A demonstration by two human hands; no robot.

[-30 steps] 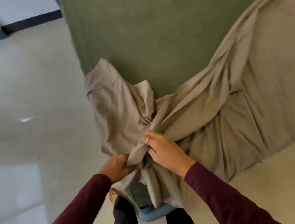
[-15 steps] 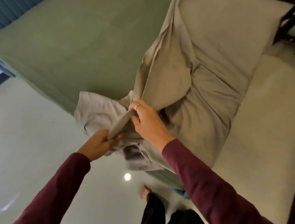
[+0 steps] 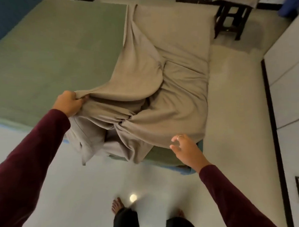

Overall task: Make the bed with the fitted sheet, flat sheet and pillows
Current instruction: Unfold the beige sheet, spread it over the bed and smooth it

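Observation:
A beige flat sheet (image 3: 170,64) lies rumpled over the right half of the mattress, which is covered by a green fitted sheet (image 3: 57,54). The beige sheet's near end is bunched and twisted, hanging over the mattress's front edge. My left hand (image 3: 68,103) grips a fold of the beige sheet and holds it up over the green surface. My right hand (image 3: 186,147) hovers with its fingers spread near the sheet's lower right edge, holding nothing. No pillows are in view.
A dark wooden stool (image 3: 230,15) stands beyond the bed at the upper right. White cabinet doors (image 3: 292,96) with a black handle line the right side. Pale floor (image 3: 45,186) lies in front of the bed, with my bare feet (image 3: 116,205) on it.
My right hand has let go of the beige sheet and moved right and down. My left hand has lifted its fold up and to the left, spreading the sheet. The view has tilted up.

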